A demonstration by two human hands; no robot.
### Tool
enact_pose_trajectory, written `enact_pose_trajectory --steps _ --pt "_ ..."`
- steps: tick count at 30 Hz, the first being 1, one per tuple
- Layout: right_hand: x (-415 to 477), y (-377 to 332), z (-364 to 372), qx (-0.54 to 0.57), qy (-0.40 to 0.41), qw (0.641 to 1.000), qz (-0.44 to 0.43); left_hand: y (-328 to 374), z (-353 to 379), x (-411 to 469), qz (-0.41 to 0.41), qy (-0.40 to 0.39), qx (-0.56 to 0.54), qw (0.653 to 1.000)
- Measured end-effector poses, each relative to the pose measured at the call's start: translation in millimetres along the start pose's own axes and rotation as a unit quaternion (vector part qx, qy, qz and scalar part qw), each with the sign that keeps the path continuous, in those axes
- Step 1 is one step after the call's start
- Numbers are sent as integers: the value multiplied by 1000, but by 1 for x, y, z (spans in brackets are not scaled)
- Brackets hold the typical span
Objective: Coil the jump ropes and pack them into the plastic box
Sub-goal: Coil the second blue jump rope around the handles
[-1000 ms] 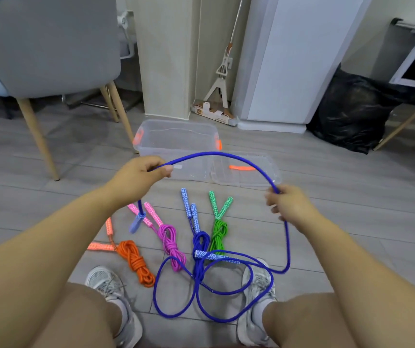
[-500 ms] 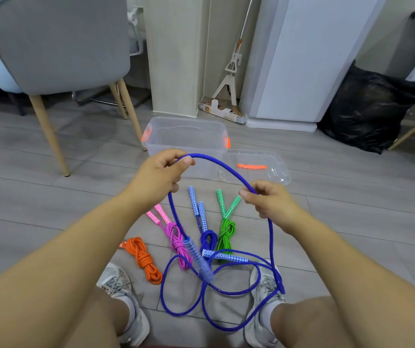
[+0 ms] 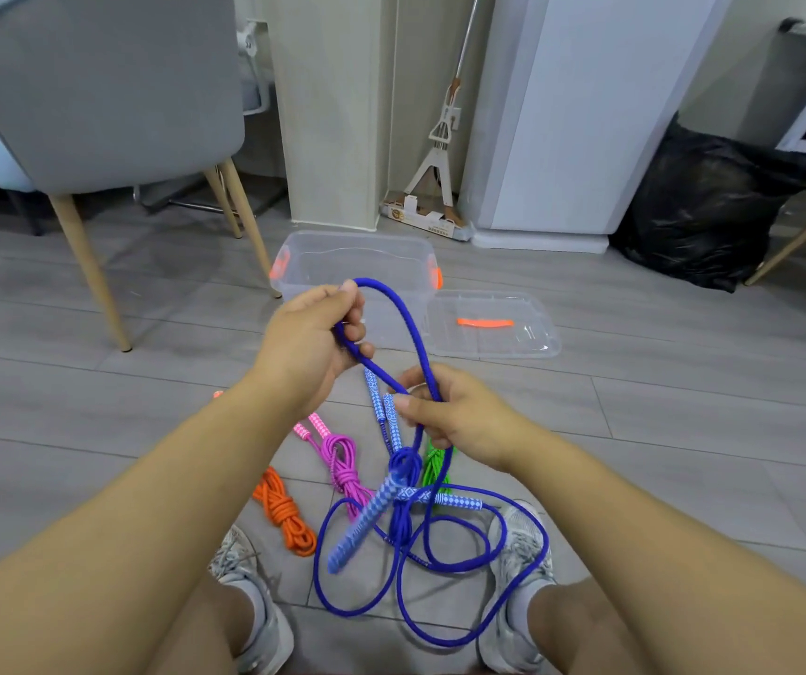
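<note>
Item: loose blue jump rope, coiling in hand. It is held at frame centre as a short arch between two hands. The left hand, just up and left of centre, has its fingers curled round the cord, and the arch rises from its top. The right hand, lower and to the right, pinches the cord between thumb and fingers where the arch comes down. The hands sit close together, judged so that the right can feed the next turn to the left. The slack trails in wide loops on the floor between the shoes, lower centre. One patterned handle, blurred, appears to hang below the hands; the other handle lies across the loops. Coiling is judged barely begun. Finished stock: orange coil, pink coil, second blue coil and green coil, the last partly hidden by the right hand. These lie in a row on the floor, apparently staged for packing. Destination: clear plastic box, open, upper centre, beyond the left hand, with no rope visible inside. Its lid lies flat just to the right.
</note>
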State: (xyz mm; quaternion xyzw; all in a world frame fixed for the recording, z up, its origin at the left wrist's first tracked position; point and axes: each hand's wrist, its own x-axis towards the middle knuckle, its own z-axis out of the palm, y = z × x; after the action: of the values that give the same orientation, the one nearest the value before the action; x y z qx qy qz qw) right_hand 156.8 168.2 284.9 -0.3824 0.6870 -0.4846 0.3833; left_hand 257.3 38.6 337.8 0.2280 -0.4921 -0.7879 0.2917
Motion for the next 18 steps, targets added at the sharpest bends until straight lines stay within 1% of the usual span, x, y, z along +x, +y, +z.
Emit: enact_pose_trajectory --steps 2,4,5,6,7,9,11,13,15,18 --pt "-3 4 -5 -43 29 998 -24 3 -11 5 -11 79 25 997" --pt "-7 9 -12 -109 61 991 -41 7 -23 10 -20 156 25 987" --pt "-9 11 -16 -142 76 986 -45 8 -28 11 -20 176 29 984" --pt "-10 13 -18 -163 89 982 -47 8 -31 12 -19 177 44 983" --pt "-12 15 -18 -164 99 980 -46 7 -33 12 -21 159 67 985" --pt "-12 15 -15 -135 110 984 -41 3 -29 9 -35 91 85 992" --pt "-9 15 -8 -94 105 990 -34 -1 -22 5 -61 25 48 997" --pt "-6 12 1 -40 84 996 -17 -4 -15 4 -86 -21 5 996" --pt "-4 8 8 4 59 998 1 -6 -12 4 -107 -47 -32 993" --pt "-3 6 17 12 28 999 11 -7 -7 5 -116 -50 -66 990"
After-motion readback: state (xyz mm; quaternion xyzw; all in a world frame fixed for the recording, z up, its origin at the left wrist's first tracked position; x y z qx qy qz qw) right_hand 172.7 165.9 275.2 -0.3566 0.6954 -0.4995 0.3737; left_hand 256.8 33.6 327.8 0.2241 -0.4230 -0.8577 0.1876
